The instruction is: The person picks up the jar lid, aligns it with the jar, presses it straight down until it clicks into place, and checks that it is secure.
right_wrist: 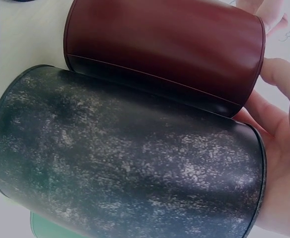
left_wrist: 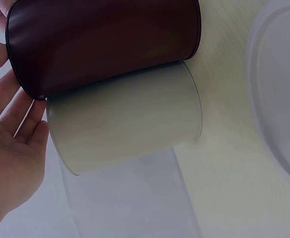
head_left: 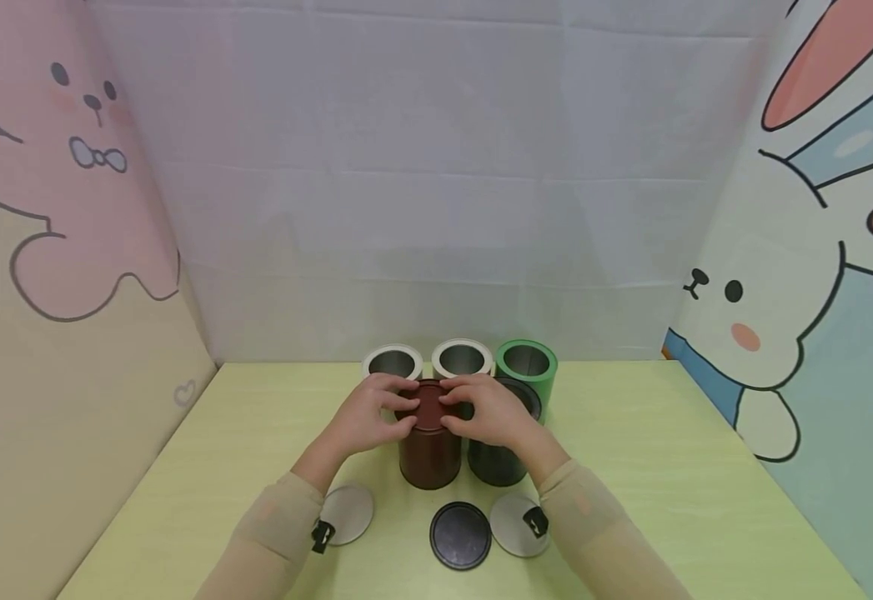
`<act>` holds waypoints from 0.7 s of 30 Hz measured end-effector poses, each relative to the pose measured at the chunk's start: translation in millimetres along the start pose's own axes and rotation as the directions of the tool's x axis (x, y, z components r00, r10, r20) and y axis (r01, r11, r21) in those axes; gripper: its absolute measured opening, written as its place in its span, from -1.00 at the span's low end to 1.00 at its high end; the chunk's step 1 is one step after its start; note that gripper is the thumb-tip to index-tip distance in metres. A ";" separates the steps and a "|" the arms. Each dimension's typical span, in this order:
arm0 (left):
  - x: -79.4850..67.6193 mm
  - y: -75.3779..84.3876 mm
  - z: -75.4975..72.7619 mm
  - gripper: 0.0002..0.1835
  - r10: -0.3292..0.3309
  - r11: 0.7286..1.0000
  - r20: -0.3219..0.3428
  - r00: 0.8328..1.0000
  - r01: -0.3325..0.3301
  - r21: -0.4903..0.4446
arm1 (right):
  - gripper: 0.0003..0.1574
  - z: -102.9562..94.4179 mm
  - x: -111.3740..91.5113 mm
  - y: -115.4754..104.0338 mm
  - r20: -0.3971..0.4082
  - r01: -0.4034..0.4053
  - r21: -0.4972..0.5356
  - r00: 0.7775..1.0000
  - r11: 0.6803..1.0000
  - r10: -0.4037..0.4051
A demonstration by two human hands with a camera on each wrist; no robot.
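On my head feed the red-brown can point(head_left: 430, 460) stands upright on the table point(head_left: 676, 450), long axis vert., w/ the red-brown lid point(head_left: 430, 410) on top. L hand point(head_left: 370, 412) is on the lid's L side, R hand point(head_left: 492, 412) on its R; neither's nearer, can's centred btwn & below them. Thumbs nearer me, other fingers farther back, all bent & clamped at the lid's edge; how firmly, can't tell.

R side looks tighter to me: black can point(head_left: 498, 467) stands just R, partly under the R hand, green can point(head_left: 545, 387) beyond. Far side also has L pale can point(head_left: 370, 364) & mid pale can point(head_left: 462, 343). Near side, lying flat: black lid point(head_left: 460, 536), L pale lid point(head_left: 349, 510), R pale lid point(head_left: 513, 533).
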State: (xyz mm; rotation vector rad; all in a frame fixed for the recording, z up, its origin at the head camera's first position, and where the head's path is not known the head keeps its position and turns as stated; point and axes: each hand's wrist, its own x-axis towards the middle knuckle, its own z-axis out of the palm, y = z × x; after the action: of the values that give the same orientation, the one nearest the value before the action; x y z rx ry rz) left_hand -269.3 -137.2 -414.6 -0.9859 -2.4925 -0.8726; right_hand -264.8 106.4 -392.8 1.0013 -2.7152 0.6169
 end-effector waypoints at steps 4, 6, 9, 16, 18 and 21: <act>1.4 -0.5 -0.9 -0.74 -0.014 1.000 0.018 1.000 0.014 -0.007 | -0.63 0.2 0.5 0.3 -0.002 0.001 0.001 1.000 1.000 -0.001; 1.9 -0.6 -1.7 -0.74 -0.023 1.000 0.032 0.999 0.023 -0.005 | -0.63 0.1 0.4 -0.5 -0.003 -0.002 0.004 1.000 1.000 0.002; 3.1 0.1 -3.8 -0.74 -0.040 0.999 0.055 0.998 0.040 -0.005 | -0.64 -0.2 0.2 -1.7 -0.002 -0.007 0.009 1.000 1.000 0.007; 5.9 2.0 -7.0 -0.74 -0.066 0.998 0.094 0.993 0.067 -0.004 | -0.65 -0.8 0.5 -2.7 -0.006 0.000 0.003 1.000 1.000 0.000; 6.3 2.2 -7.4 -0.74 -0.069 0.998 0.099 0.993 0.070 -0.006 | -0.64 -0.5 0.9 -2.0 -0.004 -0.002 0.003 1.000 1.000 0.002; 6.0 2.5 -8.2 -0.74 -0.065 0.998 0.101 0.993 0.066 -0.007 | -0.65 -0.2 1.5 -1.5 -0.004 0.001 0.003 1.000 1.000 -0.001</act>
State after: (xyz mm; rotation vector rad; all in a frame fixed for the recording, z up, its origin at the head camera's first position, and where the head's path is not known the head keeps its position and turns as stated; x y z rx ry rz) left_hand -271.3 -138.0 -404.4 -0.9791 -2.6216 -0.8766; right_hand -265.0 104.7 -391.6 1.0006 -2.7112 0.6220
